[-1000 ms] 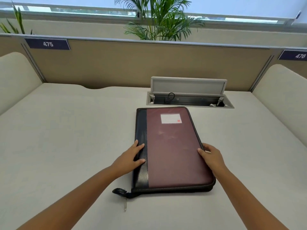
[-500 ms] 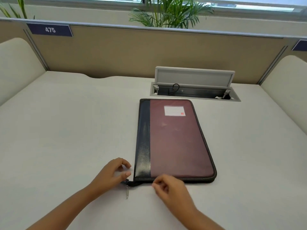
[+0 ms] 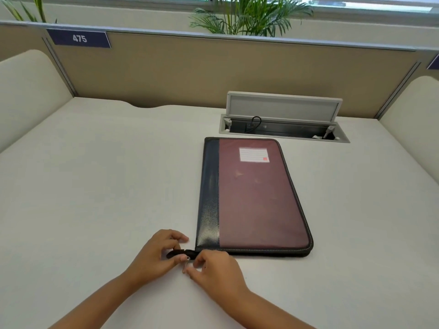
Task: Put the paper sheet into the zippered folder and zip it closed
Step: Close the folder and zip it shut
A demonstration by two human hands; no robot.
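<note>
The zippered folder [image 3: 256, 198], maroon with a black spine strip and a white label, lies closed and flat on the white desk [image 3: 95, 186]. No paper sheet is in sight. At the folder's near left corner a black zipper tail [image 3: 181, 253] sticks out to the left. My left hand [image 3: 155, 256] pinches this tail between thumb and fingers. Just right of it, my right hand [image 3: 217, 273] has its thumb and forefinger closed around the small metal zipper pull [image 3: 188, 258], which is mostly hidden by the fingertips.
Behind the folder an open cable box [image 3: 282, 129] is sunk into the desk, its lid standing up. A tan partition [image 3: 213, 72] with a "475" sign closes the back. Cream side panels [image 3: 28, 91] stand left and right.
Both hands left the folder's sides and came to its near left corner. The left hand took the zipper tail. The right hand slid left to the pull.
</note>
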